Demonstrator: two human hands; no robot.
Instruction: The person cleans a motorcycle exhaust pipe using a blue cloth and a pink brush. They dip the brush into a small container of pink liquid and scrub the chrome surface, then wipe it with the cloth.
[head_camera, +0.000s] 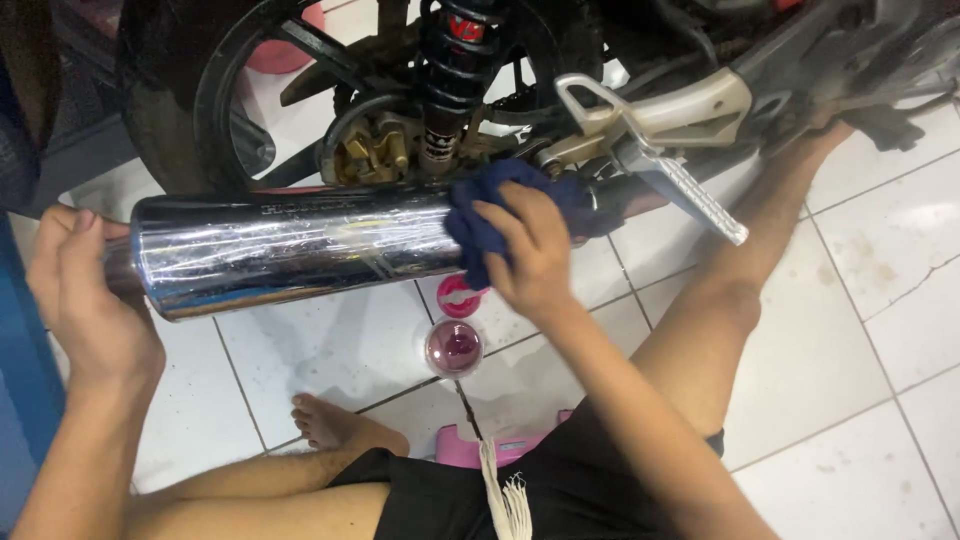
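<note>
A shiny chrome exhaust pipe (290, 250) of a motorcycle runs across the middle of the view. My left hand (85, 295) grips its rear end at the left. My right hand (530, 250) presses a dark blue cloth (480, 215) against the pipe's front part. Below the pipe on the white tiles stand a small round open jar of pink paste (455, 347) and its pink lid (460, 297). I sit on a pink stool (455, 448) with my legs spread under the bike.
The rear wheel (190, 100), black shock absorber (455, 70), brake caliper (375, 150) and a silver footpeg (685, 190) sit behind and above the pipe. A blue wall edge (20, 380) borders the left. My bare foot (325, 420) rests on the tiles.
</note>
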